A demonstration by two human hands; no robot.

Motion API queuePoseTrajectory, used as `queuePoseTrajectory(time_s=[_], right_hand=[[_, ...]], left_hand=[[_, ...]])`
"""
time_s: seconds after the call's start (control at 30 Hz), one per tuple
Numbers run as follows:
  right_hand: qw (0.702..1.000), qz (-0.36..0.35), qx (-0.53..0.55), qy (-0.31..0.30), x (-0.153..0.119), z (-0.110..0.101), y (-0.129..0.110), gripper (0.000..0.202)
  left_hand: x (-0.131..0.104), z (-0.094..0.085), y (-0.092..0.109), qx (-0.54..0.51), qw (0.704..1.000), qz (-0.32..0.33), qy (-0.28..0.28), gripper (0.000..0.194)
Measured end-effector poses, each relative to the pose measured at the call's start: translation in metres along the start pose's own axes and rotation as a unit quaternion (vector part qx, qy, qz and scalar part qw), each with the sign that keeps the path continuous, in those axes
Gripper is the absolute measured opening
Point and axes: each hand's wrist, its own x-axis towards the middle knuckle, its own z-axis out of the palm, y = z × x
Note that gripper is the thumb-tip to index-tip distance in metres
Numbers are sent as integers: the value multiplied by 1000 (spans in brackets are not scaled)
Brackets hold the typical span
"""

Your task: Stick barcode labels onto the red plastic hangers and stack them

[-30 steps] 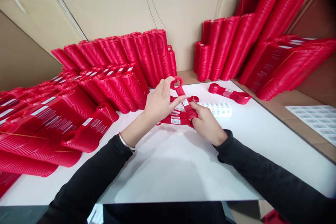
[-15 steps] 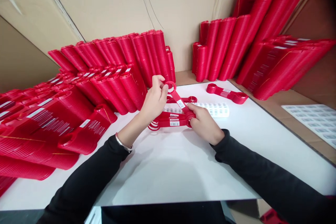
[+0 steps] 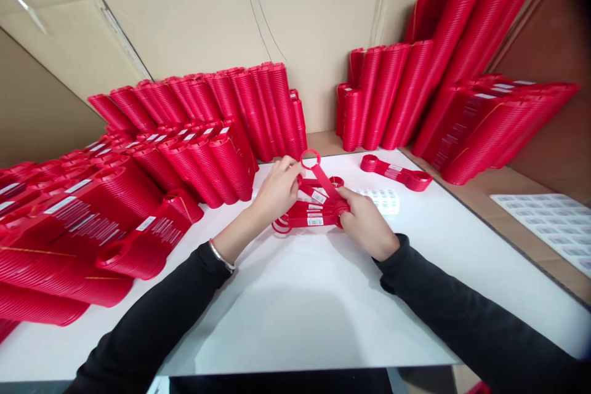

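My right hand point(image 3: 368, 223) grips the right ends of several flat red plastic strips with ring-shaped ends point(image 3: 302, 220), fanned out above the white table point(image 3: 286, 295). Small white barcode labels show on the strips in the fan. One strip without a visible label point(image 3: 327, 181) slants up, its open ring standing at the top. My left hand point(image 3: 278, 189) is closed, thumb and fingers pinched at the left ring end of a labelled strip just below it. Its fingertips partly hide that ring. Behind the fan lies another red strip point(image 3: 336, 181), mostly covered.
A sheet of printed labels point(image 3: 383, 200) lies behind my right hand. Farther back sits a small stack of red strips point(image 3: 396, 172). Tall bundled red stacks stand at left point(image 3: 221, 163) and right point(image 3: 392, 95), before a cardboard wall point(image 3: 323, 18). Another label sheet point(image 3: 549, 225) lies at right.
My left hand has moved down from the raised strip's ring to a labelled strip. An unlabelled strip now slants up in the fan. My right hand keeps its grip.
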Motion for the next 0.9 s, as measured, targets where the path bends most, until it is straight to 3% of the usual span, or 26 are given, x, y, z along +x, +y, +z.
queuePoseTrajectory(time_s=[0.1,0.27,0.4,0.53,0.63,0.77,0.9], right_hand=[[1000,21,-17,-14,1,-2,5,43],[998,30,-47,-22,1,0,10,37],[997,33,-62,-30,0,3,12,34],[997,37,-61,-29,0,2,13,36],[998,40,-42,-31,2,1,13,38],[999,44,-11,-23,3,1,15,36],[999,31,15,-9,2,3,14,33]], left_hand=[[2,8,0,66,997,0,-45,22],[6,20,2,95,990,-28,-103,37],[11,27,1,95,987,-36,-128,29],[12,30,-2,29,987,-3,-158,28],[10,27,-2,-3,990,-2,-143,23],[10,14,3,-63,990,-8,-123,16],[14,-3,13,-215,969,-63,-105,14]])
